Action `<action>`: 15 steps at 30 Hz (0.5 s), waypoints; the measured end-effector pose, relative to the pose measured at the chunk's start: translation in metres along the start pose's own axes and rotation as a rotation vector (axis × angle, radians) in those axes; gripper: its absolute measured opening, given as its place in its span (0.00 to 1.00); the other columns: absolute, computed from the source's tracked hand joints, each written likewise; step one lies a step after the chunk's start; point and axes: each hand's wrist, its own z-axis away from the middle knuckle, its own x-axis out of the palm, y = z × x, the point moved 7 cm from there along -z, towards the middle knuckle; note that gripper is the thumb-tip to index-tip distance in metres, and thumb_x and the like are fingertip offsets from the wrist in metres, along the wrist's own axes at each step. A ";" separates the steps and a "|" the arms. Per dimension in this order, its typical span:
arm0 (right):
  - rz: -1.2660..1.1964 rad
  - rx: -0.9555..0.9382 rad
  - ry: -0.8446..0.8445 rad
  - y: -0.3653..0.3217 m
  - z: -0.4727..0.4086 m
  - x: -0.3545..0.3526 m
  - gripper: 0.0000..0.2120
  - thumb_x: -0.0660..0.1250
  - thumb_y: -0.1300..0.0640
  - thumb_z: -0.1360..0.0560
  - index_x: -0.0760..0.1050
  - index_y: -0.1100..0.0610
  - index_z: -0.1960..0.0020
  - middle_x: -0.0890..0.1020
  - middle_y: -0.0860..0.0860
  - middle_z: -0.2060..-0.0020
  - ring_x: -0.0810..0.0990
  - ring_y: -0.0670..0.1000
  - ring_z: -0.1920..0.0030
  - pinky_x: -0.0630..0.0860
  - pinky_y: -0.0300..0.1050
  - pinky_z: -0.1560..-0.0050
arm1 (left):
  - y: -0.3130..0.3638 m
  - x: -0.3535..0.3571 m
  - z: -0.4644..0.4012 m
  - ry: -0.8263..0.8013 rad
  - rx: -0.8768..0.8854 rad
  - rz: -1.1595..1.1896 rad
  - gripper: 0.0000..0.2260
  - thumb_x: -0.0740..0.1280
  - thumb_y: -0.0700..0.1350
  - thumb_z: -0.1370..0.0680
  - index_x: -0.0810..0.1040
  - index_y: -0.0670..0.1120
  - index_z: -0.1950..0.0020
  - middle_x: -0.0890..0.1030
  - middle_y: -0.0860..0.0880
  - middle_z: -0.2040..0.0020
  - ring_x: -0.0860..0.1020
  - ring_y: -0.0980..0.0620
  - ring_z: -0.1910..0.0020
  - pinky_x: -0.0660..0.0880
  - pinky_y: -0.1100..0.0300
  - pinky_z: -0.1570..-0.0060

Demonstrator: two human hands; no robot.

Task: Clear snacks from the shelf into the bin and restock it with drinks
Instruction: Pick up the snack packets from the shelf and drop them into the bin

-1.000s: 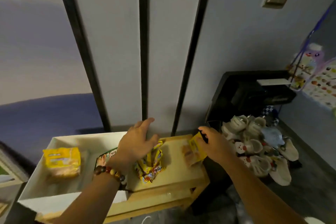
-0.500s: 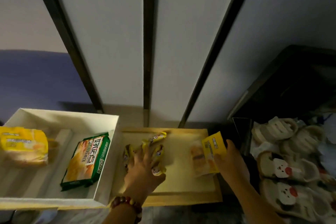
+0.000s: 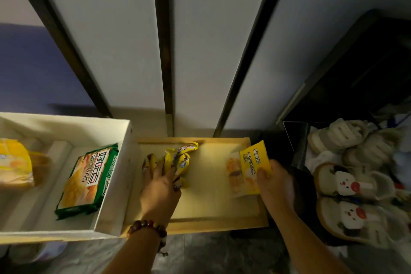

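Observation:
A wooden shelf top (image 3: 206, 209) holds a bunch of small yellow snack packets (image 3: 180, 158). My left hand (image 3: 161, 187) lies over these packets with its fingers curled around them. My right hand (image 3: 274, 182) grips a yellow snack bag (image 3: 249, 167) at the shelf's right edge, thumb on its front. To the left stands a white bin (image 3: 111, 184) with a green snack pack (image 3: 89, 178) and a yellow snack pack (image 3: 14, 162) lying in it. No drinks are in view.
A pile of plush slippers (image 3: 351, 187) lies on the floor to the right, below a dark cabinet (image 3: 360, 69). A wall with black vertical strips (image 3: 163, 40) rises behind the shelf. Grey floor (image 3: 222, 253) shows in front.
The camera has tilted down and closer over the shelf. My left hand has come down onto the small yellow packets and closed on them. My right hand keeps hold of the yellow bag.

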 end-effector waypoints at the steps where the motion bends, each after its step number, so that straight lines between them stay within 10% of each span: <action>1: -0.001 -0.012 0.012 -0.001 0.002 -0.001 0.04 0.61 0.58 0.23 0.70 0.55 0.57 0.77 0.51 0.60 0.74 0.46 0.65 0.67 0.36 0.69 | 0.001 -0.003 0.000 0.005 0.006 0.015 0.23 0.67 0.45 0.29 0.69 0.54 0.34 0.66 0.47 0.30 0.53 0.40 0.28 0.73 0.44 0.40; 15: -0.035 -0.132 0.159 -0.050 0.026 -0.067 0.06 0.61 0.55 0.23 0.70 0.53 0.58 0.76 0.46 0.65 0.73 0.40 0.70 0.66 0.33 0.71 | 0.092 -0.109 0.018 0.155 0.181 0.191 0.19 0.71 0.45 0.33 0.77 0.56 0.43 0.74 0.50 0.36 0.74 0.41 0.43 0.76 0.52 0.56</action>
